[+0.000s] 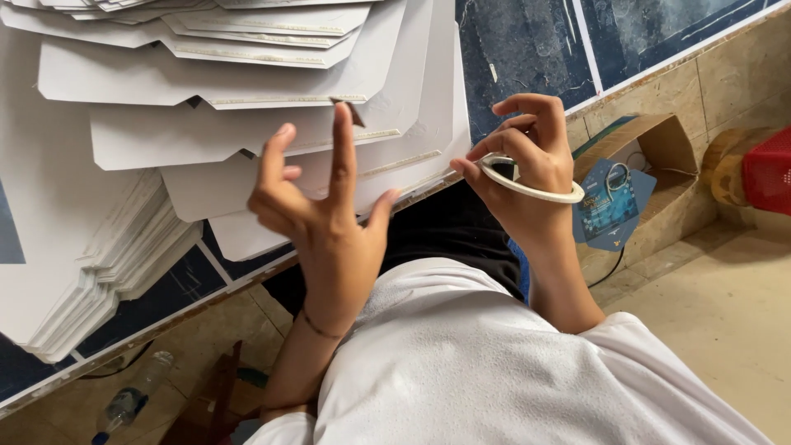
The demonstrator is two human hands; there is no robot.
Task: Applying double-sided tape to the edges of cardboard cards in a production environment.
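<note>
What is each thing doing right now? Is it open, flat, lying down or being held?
Left hand: raised, fingers spread, holding nothing.
Right hand: closed on the tape roll.
Tape roll: held, tilted, almost used up.
White card sheets: flat, unfolded, stacked overlapping on the table.
Cardboard box: open, on the floor.
Plastic bottle: lying on the floor.

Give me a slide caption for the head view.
Right hand holds a tape roll; left hand is raised, fingers spread, over fanned white card blanks.
</note>
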